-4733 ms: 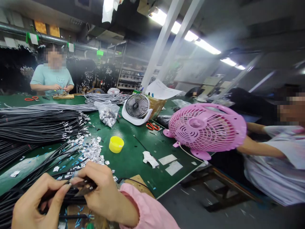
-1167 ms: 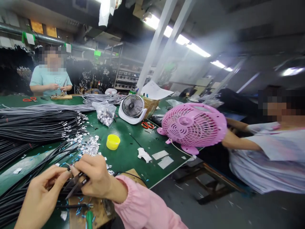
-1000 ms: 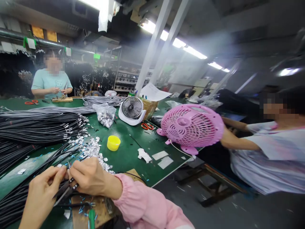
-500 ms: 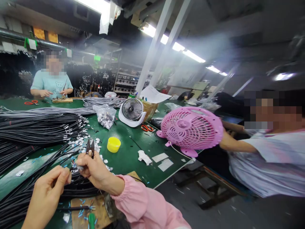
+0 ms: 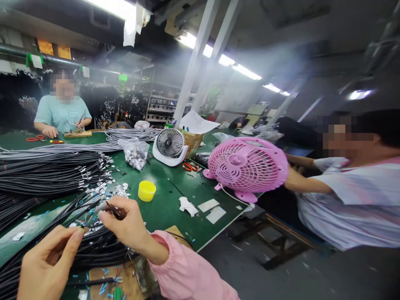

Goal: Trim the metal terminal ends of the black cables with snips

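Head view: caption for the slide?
Left hand pinches a small piece, right hand holds a dark tool, near bundled black cables.

Left hand (image 5: pixel 50 258) palm inward, thumb against fingers; right hand (image 5: pixel 128 223) raised, fingers curled, wrist bent.

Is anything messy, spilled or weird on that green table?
Yes, it looks a bit messy: silvery scraps lie loose near the ends of black cables, and little blue bits are scattered on the wooden board. They might just be leftovers. I can't see anything broken.
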`<state>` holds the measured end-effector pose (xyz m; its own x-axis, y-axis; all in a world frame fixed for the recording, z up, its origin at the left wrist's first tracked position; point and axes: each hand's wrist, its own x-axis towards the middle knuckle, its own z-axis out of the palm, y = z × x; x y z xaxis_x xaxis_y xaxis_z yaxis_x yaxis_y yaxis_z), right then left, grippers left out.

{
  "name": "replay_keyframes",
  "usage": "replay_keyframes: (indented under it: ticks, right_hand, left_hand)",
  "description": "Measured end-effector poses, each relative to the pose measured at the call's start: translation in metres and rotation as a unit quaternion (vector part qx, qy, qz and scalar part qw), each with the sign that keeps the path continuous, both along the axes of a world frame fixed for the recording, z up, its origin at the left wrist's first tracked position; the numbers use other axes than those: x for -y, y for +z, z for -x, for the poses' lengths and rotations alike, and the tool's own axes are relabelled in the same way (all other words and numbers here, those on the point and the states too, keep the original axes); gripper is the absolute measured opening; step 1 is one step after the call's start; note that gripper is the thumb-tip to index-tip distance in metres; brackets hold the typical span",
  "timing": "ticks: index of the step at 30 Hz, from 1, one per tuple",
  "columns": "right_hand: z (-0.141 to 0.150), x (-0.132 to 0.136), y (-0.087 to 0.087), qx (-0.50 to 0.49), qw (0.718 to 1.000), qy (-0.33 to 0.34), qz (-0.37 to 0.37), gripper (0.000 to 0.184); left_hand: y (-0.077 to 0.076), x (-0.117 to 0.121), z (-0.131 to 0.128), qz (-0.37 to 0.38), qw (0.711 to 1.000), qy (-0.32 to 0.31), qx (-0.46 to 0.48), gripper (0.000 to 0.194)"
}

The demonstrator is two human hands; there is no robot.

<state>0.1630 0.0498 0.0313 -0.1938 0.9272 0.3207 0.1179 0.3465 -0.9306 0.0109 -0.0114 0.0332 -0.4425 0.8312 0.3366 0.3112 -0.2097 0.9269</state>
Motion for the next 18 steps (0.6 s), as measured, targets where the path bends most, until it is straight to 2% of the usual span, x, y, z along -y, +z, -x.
replay_keyframes:
  ticks: [2,5,9,11,14,18]
  right_hand:
    - [-0.001,0.001,-0.003,0.011,1.0,0.003,-0.024,0.007]
    - [-0.004,-0.002,-0.015,0.009,0.992,0.005,-0.129,0.007]
    - [-0.011,-0.008,-0.04,0.051,0.951,0.066,-0.297,0.019]
    - [-0.015,-0.008,-0.048,0.104,0.926,0.102,-0.348,0.026]
    - [-0.019,-0.005,-0.05,0.159,0.91,0.139,-0.356,0.021]
    - [-0.019,-0.004,-0.039,0.128,0.93,0.102,-0.33,0.01]
  left_hand:
    - [-0.015,0.0,0.005,-0.015,1.0,0.005,-0.002,0.059]
    - [-0.029,0.002,0.01,-0.01,1.0,-0.01,0.012,0.052]
    - [-0.025,0.006,0.007,0.009,1.0,-0.011,-0.012,0.057]
    - [-0.02,0.007,0.004,-0.006,0.999,-0.003,-0.038,0.057]
    - [-0.016,0.01,-0.002,-0.035,0.997,0.019,-0.073,0.05]
    - [-0.017,0.015,-0.006,-0.037,0.988,0.062,-0.138,0.037]
